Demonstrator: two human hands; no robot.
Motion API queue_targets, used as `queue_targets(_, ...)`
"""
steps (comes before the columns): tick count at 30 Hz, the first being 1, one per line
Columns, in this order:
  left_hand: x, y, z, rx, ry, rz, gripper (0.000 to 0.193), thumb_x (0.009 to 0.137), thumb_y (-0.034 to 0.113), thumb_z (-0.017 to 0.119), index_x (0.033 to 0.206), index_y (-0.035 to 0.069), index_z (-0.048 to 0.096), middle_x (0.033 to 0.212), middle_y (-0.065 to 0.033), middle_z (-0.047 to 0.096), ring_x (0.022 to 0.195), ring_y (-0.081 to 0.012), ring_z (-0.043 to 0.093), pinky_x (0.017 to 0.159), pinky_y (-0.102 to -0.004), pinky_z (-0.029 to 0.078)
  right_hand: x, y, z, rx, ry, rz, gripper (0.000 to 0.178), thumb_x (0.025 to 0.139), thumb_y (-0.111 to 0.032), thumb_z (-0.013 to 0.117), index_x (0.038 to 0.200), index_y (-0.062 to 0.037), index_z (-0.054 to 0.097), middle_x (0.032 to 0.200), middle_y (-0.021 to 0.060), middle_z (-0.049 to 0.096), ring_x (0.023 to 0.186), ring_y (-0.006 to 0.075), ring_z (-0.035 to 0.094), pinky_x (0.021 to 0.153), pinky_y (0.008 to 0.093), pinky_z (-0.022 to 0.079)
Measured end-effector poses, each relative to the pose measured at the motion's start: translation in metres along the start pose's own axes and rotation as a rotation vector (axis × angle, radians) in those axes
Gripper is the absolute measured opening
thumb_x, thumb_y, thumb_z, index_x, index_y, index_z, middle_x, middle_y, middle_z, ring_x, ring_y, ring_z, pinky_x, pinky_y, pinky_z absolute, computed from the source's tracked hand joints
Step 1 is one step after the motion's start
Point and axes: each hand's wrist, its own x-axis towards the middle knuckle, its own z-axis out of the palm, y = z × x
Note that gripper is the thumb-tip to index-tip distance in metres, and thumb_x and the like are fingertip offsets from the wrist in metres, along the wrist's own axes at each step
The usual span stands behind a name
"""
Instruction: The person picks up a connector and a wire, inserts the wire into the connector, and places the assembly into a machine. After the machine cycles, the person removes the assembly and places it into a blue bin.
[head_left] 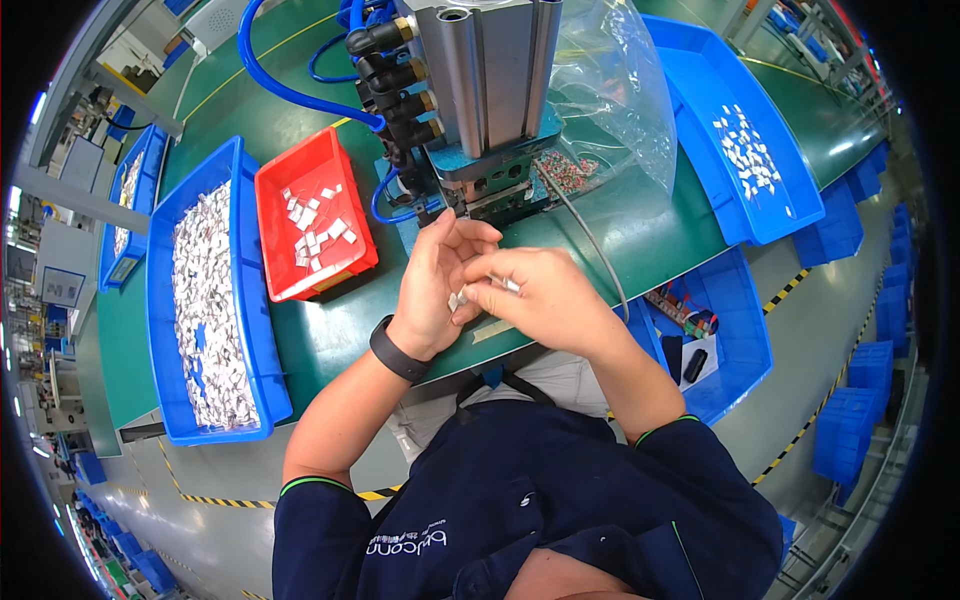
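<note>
In front of the press, my hands meet just above the table's near edge. My left hand [432, 283], with a dark band on its wrist, is cupped with the palm turned up and fingers curled. Small white blocks [457, 300] show between its palm and the right fingertips. Over that palm, my right hand [548, 298] has its thumb and fingers pinched together on a small white block [511, 286]. The right fingers partly cover the left palm, so how many pieces lie there cannot be made out.
A metal press [485, 80] with blue air hoses stands ahead. Left of it are a red tray [345, 215] with several white blocks and a blue bin [240, 290] heaped with them. A clear bag [625, 110] and another blue bin [700, 70] are right.
</note>
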Motion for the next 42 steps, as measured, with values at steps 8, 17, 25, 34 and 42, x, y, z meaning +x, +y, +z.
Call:
queue_targets(8, 0.003, -0.001, 0.003, 0.052, -0.042, -0.082, 0.056, 0.095, 0.053, 0.035, 0.103, 0.002, 0.058, 0.085, -0.0064, 0.056, 0.061, -0.0105, 0.053, 0.034, -0.0183, 0.031, -0.002, -0.002, -0.001, -0.248, -0.133, -0.039, 0.013, 0.085, -0.012, 0.062, 0.094, -0.0034, 0.066, 0.085, 0.0147, 0.068, 0.08, 0.0322, 0.066, 0.069, 0.0379, 0.052)
queue_targets(17, 0.002, 0.004, 0.003, -0.128, -0.099, -0.148, 0.043, 0.095, 0.045, 0.049, 0.107, 0.005, 0.056, 0.082, -0.0041, 0.055, 0.058, -0.0091, 0.05, 0.034, -0.0186, 0.025, 0.005, 0.013, -0.009, 0.611, 0.35, 0.245, 0.018, 0.09, -0.016, 0.066, 0.093, 0.0006, 0.062, 0.065, -0.0002, 0.055, 0.046, 0.0013, 0.042, 0.038, 0.017, 0.028)
queue_targets(25, 0.001, -0.008, 0.007, 0.043, 0.063, 0.181, 0.015, 0.092, 0.015, 0.063, 0.103, 0.004, 0.062, 0.069, 0.0013, 0.051, 0.051, -0.0038, 0.038, 0.035, -0.0182, 0.024, 0.0, 0.019, 0.009, 0.952, 0.344, 0.253, 0.015, 0.092, -0.013, 0.063, 0.096, 0.0001, 0.059, 0.065, -0.0003, 0.054, 0.045, 0.001, 0.04, 0.037, 0.0167, 0.026)
queue_targets(34, -0.001, -0.006, 0.002, 0.063, 0.053, 0.121, 0.01, 0.092, 0.014, 0.061, 0.098, 0.006, 0.061, 0.072, 0.0011, 0.049, 0.05, -0.004, 0.038, 0.034, -0.0173, 0.025, 0.0, 0.019, 0.006, 0.918, 0.247, 0.271, 0.018, 0.093, -0.018, 0.062, 0.096, -0.0004, 0.06, 0.065, 0.0002, 0.054, 0.046, 0.0007, 0.039, 0.037, 0.0169, 0.026)
queue_targets(42, -0.001, -0.003, 0.003, 0.073, 0.074, 0.112, 0.019, 0.094, 0.02, 0.055, 0.102, 0.004, 0.058, 0.073, -0.0003, 0.049, 0.05, -0.0061, 0.039, 0.034, -0.0184, 0.026, 0.004, 0.018, -0.003, 0.848, 0.26, 0.262, 0.018, 0.091, -0.018, 0.066, 0.089, 0.0, 0.061, 0.063, 0.0014, 0.055, 0.044, 0.0018, 0.041, 0.036, 0.018, 0.025)
